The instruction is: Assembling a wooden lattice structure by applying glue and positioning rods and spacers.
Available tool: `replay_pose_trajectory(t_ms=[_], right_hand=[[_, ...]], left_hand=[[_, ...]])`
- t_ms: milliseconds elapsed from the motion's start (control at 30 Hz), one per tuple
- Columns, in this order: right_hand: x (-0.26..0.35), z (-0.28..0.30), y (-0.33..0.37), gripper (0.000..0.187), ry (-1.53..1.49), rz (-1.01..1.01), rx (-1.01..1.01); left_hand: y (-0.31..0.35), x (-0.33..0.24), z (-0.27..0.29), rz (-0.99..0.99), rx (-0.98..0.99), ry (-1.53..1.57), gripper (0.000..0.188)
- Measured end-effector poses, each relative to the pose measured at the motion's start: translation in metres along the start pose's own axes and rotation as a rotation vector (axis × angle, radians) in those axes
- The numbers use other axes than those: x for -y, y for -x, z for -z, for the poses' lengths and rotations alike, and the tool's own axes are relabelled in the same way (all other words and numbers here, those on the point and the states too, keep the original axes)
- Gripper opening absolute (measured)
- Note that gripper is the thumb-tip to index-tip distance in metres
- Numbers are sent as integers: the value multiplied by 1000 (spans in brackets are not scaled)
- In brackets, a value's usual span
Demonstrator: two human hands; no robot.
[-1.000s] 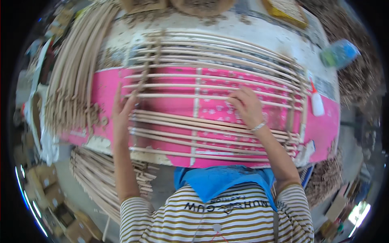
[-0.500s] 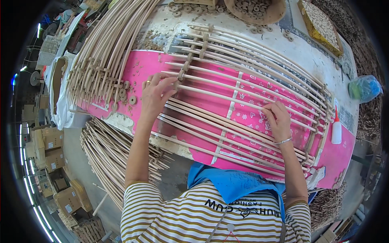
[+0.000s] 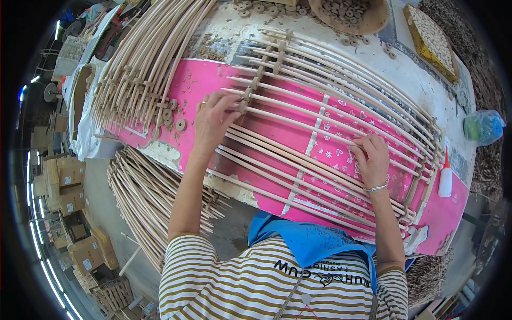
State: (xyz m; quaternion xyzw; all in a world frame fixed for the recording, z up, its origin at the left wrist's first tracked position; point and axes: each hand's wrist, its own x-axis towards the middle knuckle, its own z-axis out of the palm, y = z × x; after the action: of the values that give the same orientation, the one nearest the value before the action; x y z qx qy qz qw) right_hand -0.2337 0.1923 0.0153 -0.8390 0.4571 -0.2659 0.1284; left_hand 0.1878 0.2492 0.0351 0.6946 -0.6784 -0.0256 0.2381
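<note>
Here, a person in a striped shirt point(image 3: 234, 277) and a blue apron point(image 3: 309, 242) works at a surface point(image 3: 453, 213) partly covered in pink. A set of wooden rods point(image 3: 320, 93) lies side by side across it, their pointed left ends reaching past a brown crosspiece point(image 3: 255, 84). The left hand point(image 3: 214, 118), a ring on one finger, is at the near end of this crosspiece, fingers bent and the gap between thumb and fingertips narrow; the fingers block the view somewhat, so I cannot tell whether they are closed on anything. The right hand point(image 3: 368, 154), wearing a bracelet point(image 3: 376, 188), pinches the nearest rod point(image 3: 293, 123) of that set well along its length, thumb and fingertips drawn together. More rods point(image 3: 304, 158) lie on the person's side of it, below the hands.

To the left, a thick bundle point(image 3: 154, 48) of rods rests on the surface, with small brown rings point(image 3: 181, 125) beside its lower end. At the far side are a bowl point(image 3: 368, 21) of similar rings and a yellow tray point(image 3: 434, 45) of pale pieces. A white bottle point(image 3: 445, 181) with a red tip stands near the right end of the rods, and a plastic bag point(image 3: 482, 128) sits beyond it. Another pile point(image 3: 154, 192) of rods is below the surface's left edge.
</note>
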Motion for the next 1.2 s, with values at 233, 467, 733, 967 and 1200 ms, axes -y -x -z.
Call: replay_pose_trajectory(t_ms=[233, 467, 733, 967, 1200], right_hand=[[15, 23, 24, 15, -186, -101, 195], [25, 18, 34, 14, -215, -114, 286], [20, 15, 30, 13, -298, -120, 355], [19, 14, 32, 9, -351, -155, 371], [17, 16, 35, 9, -488, -287, 360]], left_hand=[[41, 93, 46, 324, -242, 101, 33], [78, 87, 57, 333, -11, -223, 41], [74, 91, 44, 426, -41, -233, 38], [70, 90, 37, 403, -141, -38, 33], [47, 69, 33, 706, -82, 903, 33]])
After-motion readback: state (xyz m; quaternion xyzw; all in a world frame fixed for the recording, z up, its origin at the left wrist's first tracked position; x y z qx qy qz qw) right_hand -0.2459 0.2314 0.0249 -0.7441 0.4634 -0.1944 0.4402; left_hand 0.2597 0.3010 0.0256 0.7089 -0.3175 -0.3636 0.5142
